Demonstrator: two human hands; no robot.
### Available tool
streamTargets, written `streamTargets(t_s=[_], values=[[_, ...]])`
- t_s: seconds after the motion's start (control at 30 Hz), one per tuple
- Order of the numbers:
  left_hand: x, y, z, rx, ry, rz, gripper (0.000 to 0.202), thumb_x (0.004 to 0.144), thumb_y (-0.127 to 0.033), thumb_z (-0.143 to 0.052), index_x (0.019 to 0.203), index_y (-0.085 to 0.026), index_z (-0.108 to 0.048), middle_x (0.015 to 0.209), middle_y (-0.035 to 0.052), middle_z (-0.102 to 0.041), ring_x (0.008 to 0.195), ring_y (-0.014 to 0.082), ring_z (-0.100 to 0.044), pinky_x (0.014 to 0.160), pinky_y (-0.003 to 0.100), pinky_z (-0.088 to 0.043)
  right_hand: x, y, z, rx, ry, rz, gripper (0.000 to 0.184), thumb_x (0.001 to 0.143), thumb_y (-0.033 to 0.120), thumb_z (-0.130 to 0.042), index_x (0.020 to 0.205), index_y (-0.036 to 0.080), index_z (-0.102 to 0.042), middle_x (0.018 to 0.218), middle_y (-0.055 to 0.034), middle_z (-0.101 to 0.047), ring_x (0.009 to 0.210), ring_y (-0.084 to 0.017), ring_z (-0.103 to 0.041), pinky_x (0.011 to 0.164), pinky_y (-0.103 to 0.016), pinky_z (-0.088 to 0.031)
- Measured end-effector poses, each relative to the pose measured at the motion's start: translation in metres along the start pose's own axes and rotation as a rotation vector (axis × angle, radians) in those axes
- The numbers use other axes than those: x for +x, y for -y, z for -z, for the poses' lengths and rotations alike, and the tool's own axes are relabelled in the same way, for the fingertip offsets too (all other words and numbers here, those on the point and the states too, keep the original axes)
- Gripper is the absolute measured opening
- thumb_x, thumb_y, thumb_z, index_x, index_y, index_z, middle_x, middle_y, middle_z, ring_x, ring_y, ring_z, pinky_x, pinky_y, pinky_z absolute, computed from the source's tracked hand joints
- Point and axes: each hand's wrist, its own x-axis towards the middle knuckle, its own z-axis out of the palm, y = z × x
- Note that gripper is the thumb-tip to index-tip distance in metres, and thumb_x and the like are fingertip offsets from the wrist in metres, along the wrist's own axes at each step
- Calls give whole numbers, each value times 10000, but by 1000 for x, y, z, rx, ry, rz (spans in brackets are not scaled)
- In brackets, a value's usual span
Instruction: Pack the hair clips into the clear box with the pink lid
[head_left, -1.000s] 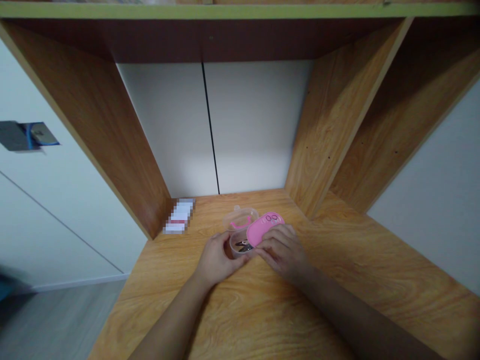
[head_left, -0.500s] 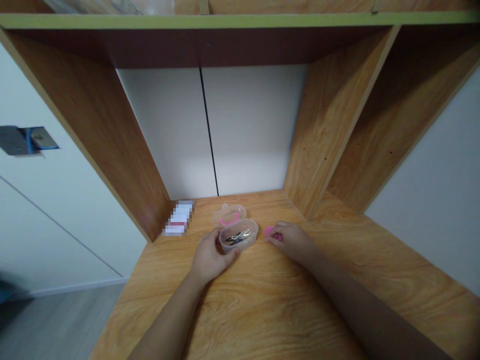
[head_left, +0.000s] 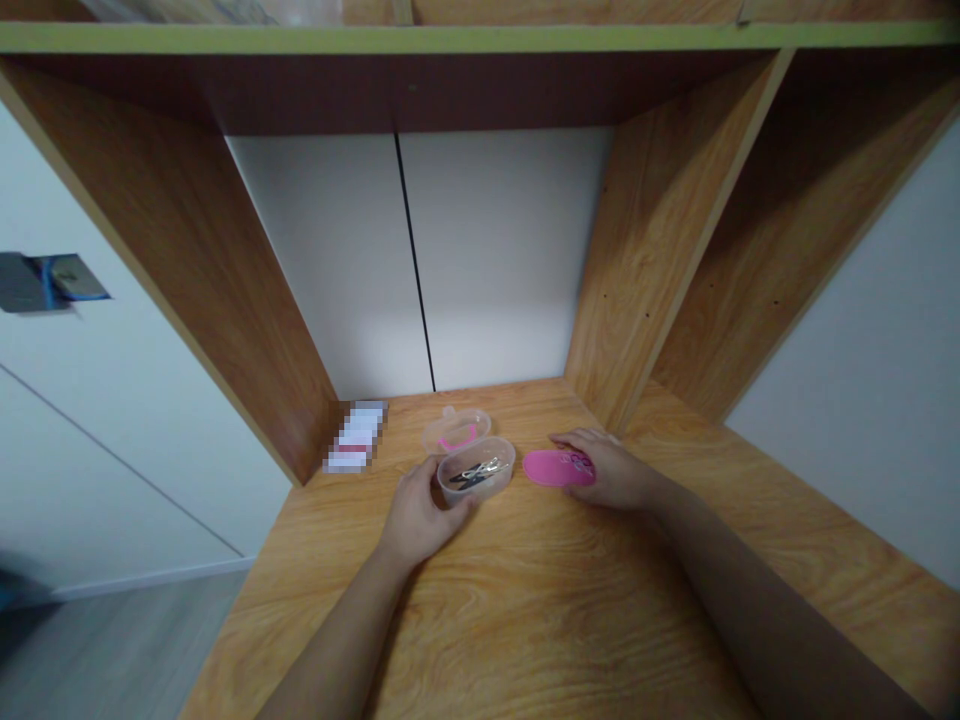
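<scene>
wood-grain desk (head_left: 480,620) fills the near view, with both forearms reaching in from the 6 o'clock edge. the left hand (head_left: 418,515) curls around the near side of a clear plastic tub (head_left: 475,470) in a narrow hold. the tub stands open at the hand's 1 o'clock, with a few small metal clips (head_left: 477,474) lying inside. the right hand (head_left: 616,472) is flatter and wider, its fingers lying over the end of a pink plastic lid (head_left: 556,467), which sits flat on the desk just beside the tub, at its 3 o'clock. tub and lid both look light and thin. the tub's smooth wall could be slippery, so its rim looks the surest place to hold, and the lid's edge the easiest to lift. just behind the tub, at 11 o'clock, sits a clear piece with a pink loop (head_left: 455,431). farther off at 10 o'clock, a pixelated white packet (head_left: 355,436) lies against the left wooden panel (head_left: 187,250).
</scene>
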Motion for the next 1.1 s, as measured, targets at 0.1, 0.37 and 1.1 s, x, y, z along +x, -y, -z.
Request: streamTargets(t_s=[0.1,0.37,1.1], values=[[0,-1,0,30,-9,-21,402,726,-321,-782,1088,-197,-657,1042,82,-743,969,266,-694,875,391,-544,1,7,-1,30,-27,27,645,714,280,-718,1333,151,-596,1208,-142,-644,1131,-304,-596,1029,-457,-435],[0,-1,1,50,-15,-28,412,723,-335,-788,1092,-209,-655,1029,72,-744,957,259,-693,863,379,-547,4,18,-1,123,-138,46,540,701,185,-703,1237,194,-639,1116,-92,-626,998,-250,-637,925,-381,-508],[0,4,-1,57,6,-31,410,756,-316,-761,1123,-192,-630,1049,79,-722,958,245,-671,894,389,-522,13,-14,-1,335,-272,-343,377,927,307,-451,1081,174,-768,1073,-100,-770,995,-290,-712,861,-374,-542]])
